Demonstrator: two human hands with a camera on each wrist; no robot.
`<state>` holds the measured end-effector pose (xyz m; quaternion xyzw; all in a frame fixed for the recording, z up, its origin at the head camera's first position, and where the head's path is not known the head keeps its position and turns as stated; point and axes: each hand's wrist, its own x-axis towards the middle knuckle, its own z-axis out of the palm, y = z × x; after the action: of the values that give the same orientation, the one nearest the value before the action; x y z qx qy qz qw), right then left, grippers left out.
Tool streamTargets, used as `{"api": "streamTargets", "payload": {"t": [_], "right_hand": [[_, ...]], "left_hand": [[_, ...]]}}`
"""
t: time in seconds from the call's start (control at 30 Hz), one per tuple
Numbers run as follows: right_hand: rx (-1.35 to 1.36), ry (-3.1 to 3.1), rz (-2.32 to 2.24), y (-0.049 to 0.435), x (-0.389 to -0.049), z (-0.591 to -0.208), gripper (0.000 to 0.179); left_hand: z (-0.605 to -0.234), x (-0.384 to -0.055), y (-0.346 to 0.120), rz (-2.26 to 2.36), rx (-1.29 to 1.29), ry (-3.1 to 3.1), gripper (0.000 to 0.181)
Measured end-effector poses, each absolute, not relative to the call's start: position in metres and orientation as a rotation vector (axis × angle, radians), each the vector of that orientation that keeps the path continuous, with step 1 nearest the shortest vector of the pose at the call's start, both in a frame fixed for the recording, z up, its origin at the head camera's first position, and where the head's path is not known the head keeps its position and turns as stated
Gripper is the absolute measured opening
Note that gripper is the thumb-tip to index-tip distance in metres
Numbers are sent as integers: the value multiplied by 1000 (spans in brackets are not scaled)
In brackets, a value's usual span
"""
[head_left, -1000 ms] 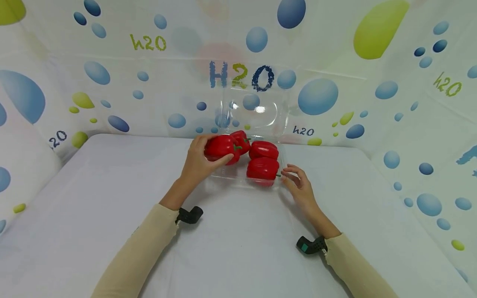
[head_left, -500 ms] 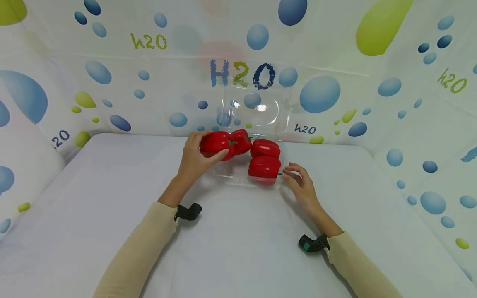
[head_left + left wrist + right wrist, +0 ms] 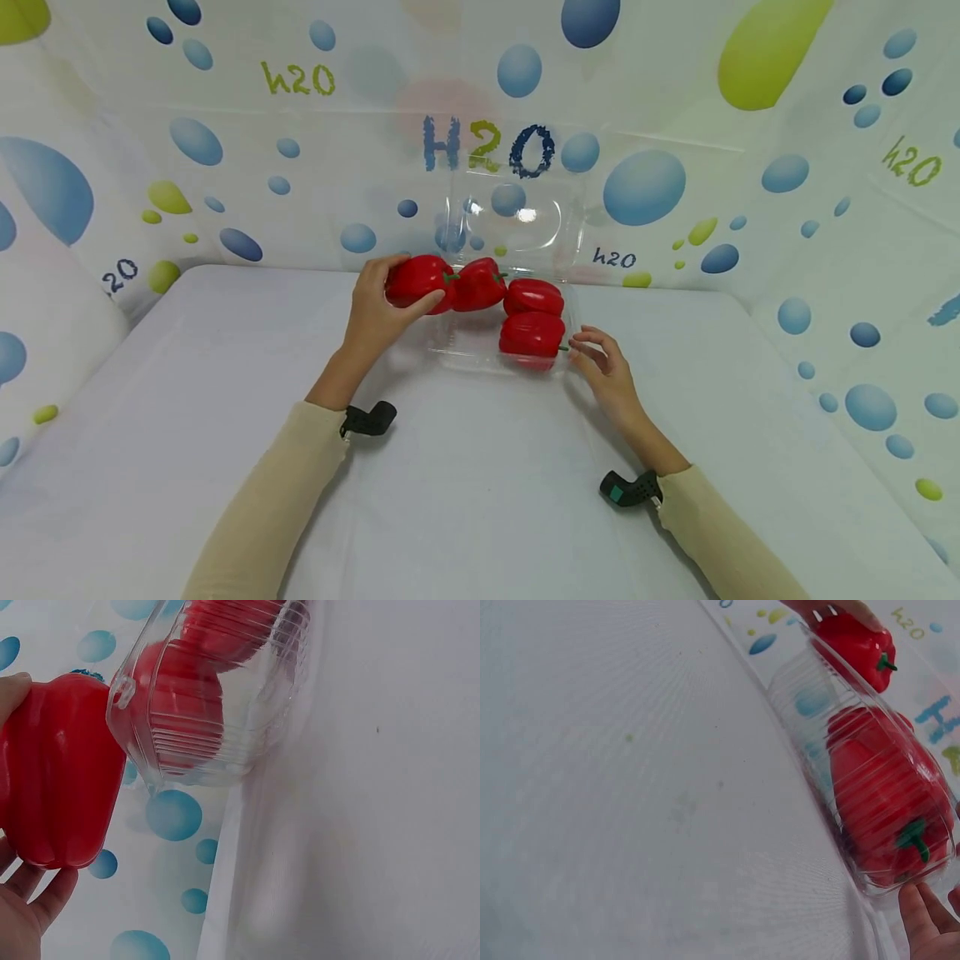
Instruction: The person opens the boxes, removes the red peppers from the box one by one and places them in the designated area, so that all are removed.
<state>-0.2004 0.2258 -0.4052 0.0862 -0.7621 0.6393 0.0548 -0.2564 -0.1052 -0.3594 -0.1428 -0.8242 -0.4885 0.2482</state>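
In the head view my left hand [image 3: 377, 304] grips a red bell pepper [image 3: 416, 282] with a green stem, thumb on the near side. The left wrist view shows that pepper [image 3: 64, 772] beside the wall of a clear plastic clamshell container [image 3: 191, 739]. Inside the container [image 3: 468, 360] lie three more red peppers: one back-left pepper [image 3: 480, 286], one back-right pepper [image 3: 534, 297], one front-right pepper [image 3: 532, 335]. My right hand [image 3: 606, 375] rests its loosely bent fingertips at the container's right wall; in the right wrist view its fingers [image 3: 922, 911] are right against that end.
The container's clear lid [image 3: 517, 212] stands raised at the back, before a printed curtain [image 3: 360, 75] with blue and green drops. A white cloth [image 3: 465, 500] covers the table. Black wrist cameras sit on both wrists.
My left hand has moved left and slightly back with the gripped pepper, from over the container to its left edge, uncovering more of the back-left pepper. The right hand stays by the container.
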Motion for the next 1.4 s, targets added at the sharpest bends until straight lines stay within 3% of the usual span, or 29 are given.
{"api": "streamTargets", "payload": {"t": [1.4], "right_hand": [[260, -2345, 1909, 227, -200, -406, 34]], "left_hand": [[-379, -265, -131, -1289, -181, -2360, 71]]}}
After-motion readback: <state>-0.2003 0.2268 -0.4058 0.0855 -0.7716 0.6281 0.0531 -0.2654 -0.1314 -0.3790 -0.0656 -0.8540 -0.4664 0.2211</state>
